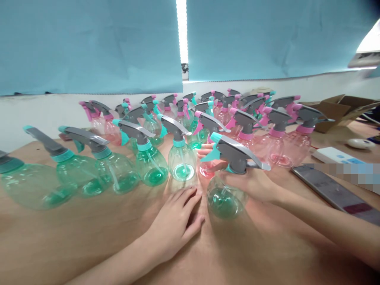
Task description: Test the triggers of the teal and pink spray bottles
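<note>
My right hand [252,183] is at the neck and shoulder of a clear green spray bottle [225,204] with a grey head and teal trigger. The bottle stands in front and hides part of the hand. Its fingers show behind the teal trigger, reaching left past the neck, close to a clear pink bottle [206,169]. My left hand [178,211] rests palm down on the wooden table [124,233], fingers loosely spread, holding nothing. Nearest to it stands another green spray bottle [181,158], at the end of a row of green bottles.
Several pink spray bottles [277,146] stand at the right, with mixed rows behind. A phone [335,192] and a white power strip [338,155] lie at the right. Beyond are a white mouse [360,143] and an open cardboard box [334,113]. Blue blinds [89,47] hang at the back.
</note>
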A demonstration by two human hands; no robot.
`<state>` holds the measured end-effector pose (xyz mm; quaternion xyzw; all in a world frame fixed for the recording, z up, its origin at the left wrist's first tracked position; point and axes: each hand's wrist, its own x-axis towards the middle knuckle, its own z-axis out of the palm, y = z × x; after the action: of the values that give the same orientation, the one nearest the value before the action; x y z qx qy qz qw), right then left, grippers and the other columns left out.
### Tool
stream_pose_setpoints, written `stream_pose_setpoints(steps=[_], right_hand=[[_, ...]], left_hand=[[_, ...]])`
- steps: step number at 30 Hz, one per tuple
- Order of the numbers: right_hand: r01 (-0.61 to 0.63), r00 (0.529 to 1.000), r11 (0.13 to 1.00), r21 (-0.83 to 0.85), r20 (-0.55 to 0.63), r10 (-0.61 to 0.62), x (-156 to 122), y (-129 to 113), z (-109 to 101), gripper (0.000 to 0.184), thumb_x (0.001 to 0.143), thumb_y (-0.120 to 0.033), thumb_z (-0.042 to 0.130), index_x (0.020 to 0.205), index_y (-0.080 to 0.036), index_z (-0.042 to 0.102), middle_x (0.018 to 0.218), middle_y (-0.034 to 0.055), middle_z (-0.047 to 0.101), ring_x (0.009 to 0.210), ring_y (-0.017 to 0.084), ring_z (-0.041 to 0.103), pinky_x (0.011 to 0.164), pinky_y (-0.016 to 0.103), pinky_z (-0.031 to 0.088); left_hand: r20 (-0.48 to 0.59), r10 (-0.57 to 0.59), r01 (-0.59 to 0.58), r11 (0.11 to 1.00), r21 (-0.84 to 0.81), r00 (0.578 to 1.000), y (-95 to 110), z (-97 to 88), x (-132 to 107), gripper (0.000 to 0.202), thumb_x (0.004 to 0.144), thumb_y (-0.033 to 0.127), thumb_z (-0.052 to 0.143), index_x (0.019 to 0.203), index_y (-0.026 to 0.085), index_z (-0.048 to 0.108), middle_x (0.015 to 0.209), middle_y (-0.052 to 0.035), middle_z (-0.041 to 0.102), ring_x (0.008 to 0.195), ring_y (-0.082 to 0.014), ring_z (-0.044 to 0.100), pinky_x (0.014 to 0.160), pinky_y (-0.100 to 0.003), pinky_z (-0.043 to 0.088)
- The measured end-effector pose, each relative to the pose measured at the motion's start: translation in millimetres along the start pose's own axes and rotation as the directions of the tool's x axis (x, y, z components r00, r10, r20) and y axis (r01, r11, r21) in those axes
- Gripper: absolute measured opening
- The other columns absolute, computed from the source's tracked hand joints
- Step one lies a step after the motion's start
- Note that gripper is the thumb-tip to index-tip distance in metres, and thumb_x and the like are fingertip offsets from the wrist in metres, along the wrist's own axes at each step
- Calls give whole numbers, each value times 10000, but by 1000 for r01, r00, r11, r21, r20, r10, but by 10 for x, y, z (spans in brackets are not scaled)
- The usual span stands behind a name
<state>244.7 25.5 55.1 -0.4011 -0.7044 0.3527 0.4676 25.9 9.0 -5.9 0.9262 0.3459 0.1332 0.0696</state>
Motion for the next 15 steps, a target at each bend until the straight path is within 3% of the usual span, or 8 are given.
stream_pose_setpoints(steps=[4,7,10,15], right_hand=[[-22,999,998,-51,-39,20,-12,14,1,173,698,-147,567,821,-232,653,779,20,701,791,228,684,721,377,557],[7,999,1000,14,-40,-7,-11,-2,15,359,687,-118,570,1015,-246,643,974,30,721,882,224,694,769,366,565],[46,999,998,37,-29,-45,-4,-14,20,572,658,-51,548,1188,-266,565,1147,27,684,821,183,698,742,330,575],[22,999,998,-60,-23,-24,-8,-2,1,619,657,-33,554,1229,-268,571,996,11,729,590,140,646,689,335,575]], left_hand=[[-16,1,-1,1000,-5,1000,-3,9,-7,438,950,323,473,1357,167,432,1383,-114,486,1263,-291,437,1036,-478,384],[-15,-2,2,1000,-6,1000,-4,12,-8,433,947,324,481,1347,163,444,1379,-114,489,1260,-293,441,1035,-478,386],[0,-6,6,1000,-3,1000,2,-2,3,431,944,321,487,1339,153,453,1379,-122,489,1261,-295,440,1033,-478,387],[16,-12,12,1000,-1,1000,11,-24,9,438,945,319,487,1347,149,447,1381,-126,487,1262,-294,439,1032,-481,387]])
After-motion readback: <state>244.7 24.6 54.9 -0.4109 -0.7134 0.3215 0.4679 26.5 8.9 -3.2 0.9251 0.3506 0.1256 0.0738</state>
